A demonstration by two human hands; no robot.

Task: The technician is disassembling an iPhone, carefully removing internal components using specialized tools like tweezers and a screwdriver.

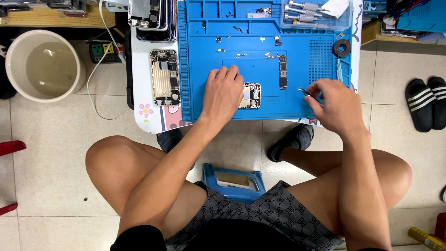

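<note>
Far left: cream bucket (44, 65) sitting on the tile floor, green power strip (103, 51) just right of it, white cable running near. White table (139, 93) is carrying a gutted gold phone shell (165, 77) left of the blue work mat (260, 60); more stripped phone frames (151, 16) stacking up at the far edge.

Left hand (225, 93) is lying palm-down on the mat, fingers bent and close together, pressing on the left half of an opened phone chassis (251, 95). Chassis is sitting at the near middle of the mat, right part showing.

Logic board strip (283, 72) is lying just far-right of the chassis, apart from it. Small screws and brackets are scattering across the far mat, too small to tell.

Right hand (337, 104) is hovering over the mat's near right corner, fingers pinching tight on metal tweezers (307, 92), tips pointing left toward the chassis, not touching it.

Far right: clear tray of screwdrivers (316, 16), black tape roll (343, 47), black striped slides (427, 102) on the floor.
</note>
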